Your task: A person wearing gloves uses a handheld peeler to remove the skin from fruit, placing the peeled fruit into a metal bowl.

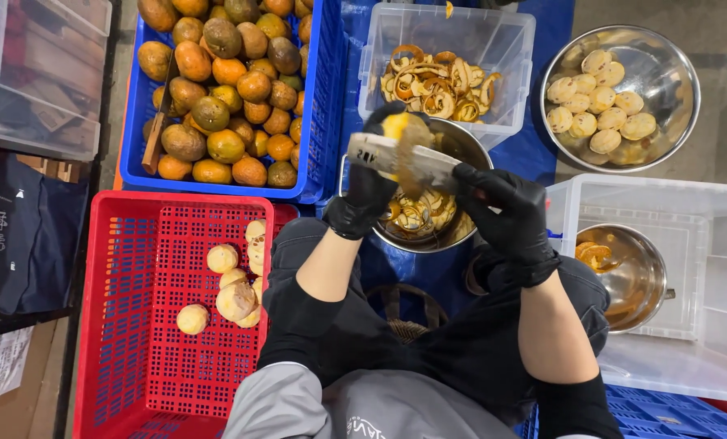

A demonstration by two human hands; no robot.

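Blue plastic crate [319, 97], upper left of frame: heaped with unpeeled orange and green-brown citrus [233, 73] up to rim height; wooden-handled knife [156, 130] lying on the fruit by the left wall.

Red plastic crate [136, 325], lower left: mostly bare mesh floor; small cluster of peeled pale fruit [233, 284] against the right wall, one apart toward centre.

Clear plastic bin [672, 203], right edge: holding a small steel pot [632, 272] with a few peel scraps; bare floor of bin beyond it.

Steel bowl [672, 73], upper right: peeled pale fruit grouped in the left half, right half bare metal.

Clear tub [461, 32], top centre: orange peel curls [437, 81] piled along the near wall.

Steel basin [461, 146], centre, between the knees on blue sheeting: peel strips inside; rim touching or just beside the clear tub, cannot tell which.

Left hand [372, 179], black glove: fingers wrapped around a partly peeled orange fruit [400, 126], held above the basin.

Right hand [506, 207], black glove: closed around the handle end of a broad flat blade [404, 158], blade lying across the fruit, pointing toward frame left.

Narrow gap only between hands and basin rim; open room mainly in the red crate.
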